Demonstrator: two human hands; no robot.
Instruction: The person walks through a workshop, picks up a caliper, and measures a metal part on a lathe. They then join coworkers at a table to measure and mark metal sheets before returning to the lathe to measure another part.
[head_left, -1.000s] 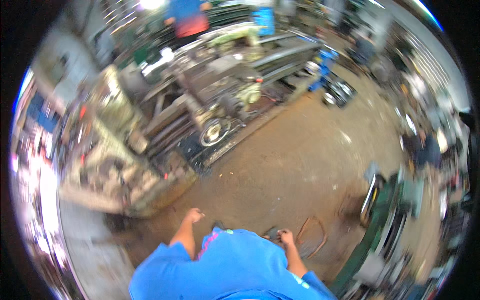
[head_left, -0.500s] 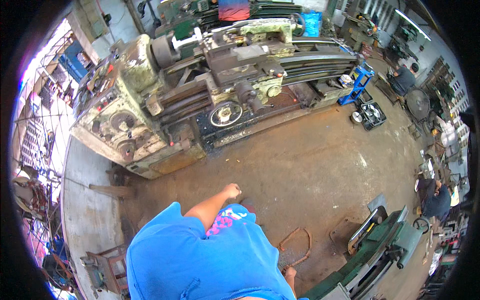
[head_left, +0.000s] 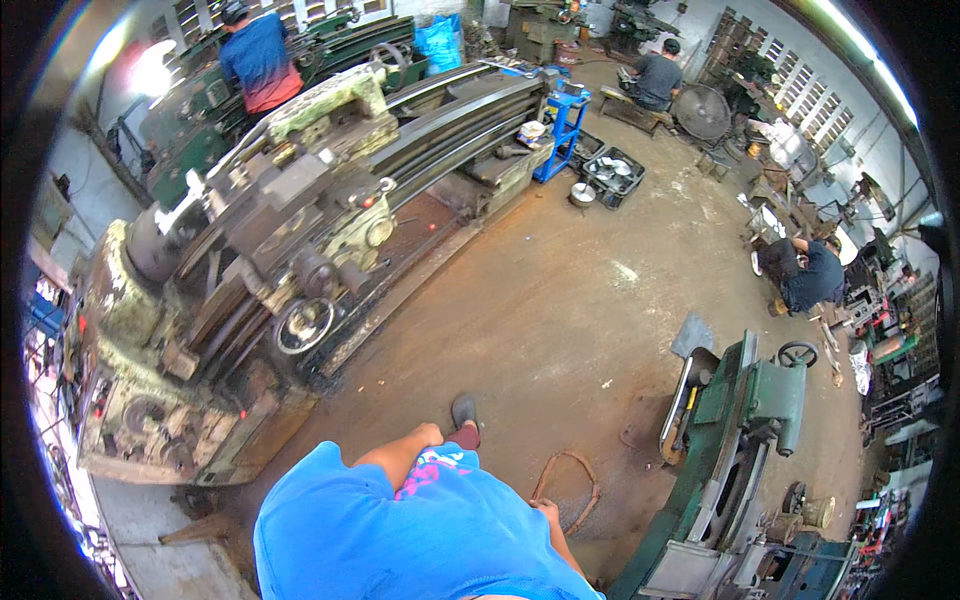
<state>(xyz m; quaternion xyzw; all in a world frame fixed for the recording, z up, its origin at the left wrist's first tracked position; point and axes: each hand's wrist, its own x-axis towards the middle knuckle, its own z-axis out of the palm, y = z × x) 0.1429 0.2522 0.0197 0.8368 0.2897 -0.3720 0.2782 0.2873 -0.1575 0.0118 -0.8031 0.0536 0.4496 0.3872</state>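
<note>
My left hand (head_left: 428,434) hangs in front of my blue shirt with its fingers curled closed; what it may hold is hidden. Low at my other side, my right hand (head_left: 545,508) is also curled, and its inside cannot be seen. Behind that hand a brown loop of hose or cord (head_left: 597,490) lies on the floor. Neither hand touches a machine. A large worn lathe (head_left: 300,200) with a handwheel (head_left: 304,326) stands ahead to the left. On the near right is a green lathe (head_left: 730,430).
Beyond the big lathe stands a person (head_left: 262,62). Two others sit at the right, one by a large fan (head_left: 702,111), one nearer (head_left: 812,275). A blue stand (head_left: 563,135) and a black tray of parts (head_left: 613,173) are at the lathe's far end. Brown floor (head_left: 520,310) stretches between the machines.
My view has swung to the right, so the big lathe now lies further left. My right hand has come into clear sight; the left stays curled, nearer my body.
</note>
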